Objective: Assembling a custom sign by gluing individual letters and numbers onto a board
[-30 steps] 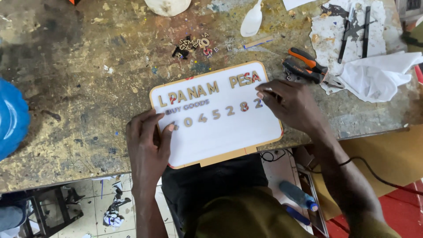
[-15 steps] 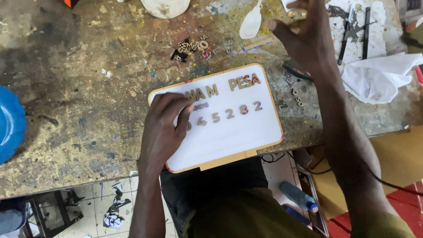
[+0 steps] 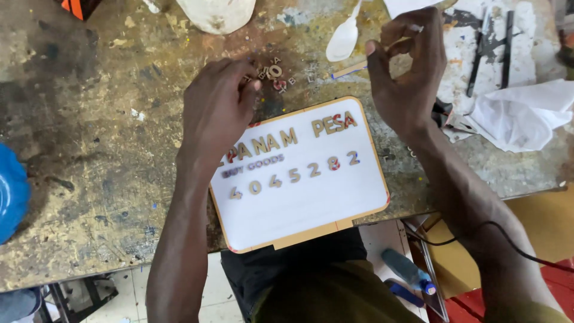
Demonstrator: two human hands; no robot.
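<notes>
Left hand (image 3: 218,107): lies palm down over the top left corner of the white sign board (image 3: 302,185), its fingers (image 3: 248,78) held close together and reaching into the pile of small loose letters (image 3: 274,73); whether a letter is pinched under the fingertips cannot be told.
Loose letters: a small heap of cut-out pieces on the bench (image 3: 89,149), just above the board's upper edge, touching or right at the left fingertips and partly hidden by them.
Right hand (image 3: 406,72): raised above the bench to the right of the heap, thumb and forefinger curled towards each other with a gap between, a tiny pale piece at a fingertip; too small to tell what it is.
Sign board: white face with a tan rim, lying tilted at the bench's near edge, between the two forearms; rows of small letters and digits already lie on its upper half, the lower half is bare.
Around: a white plastic spoon (image 3: 345,37) beyond the heap, crumpled white cloth (image 3: 526,113) at the right, a blue round thing (image 3: 11,194) at the left edge.
</notes>
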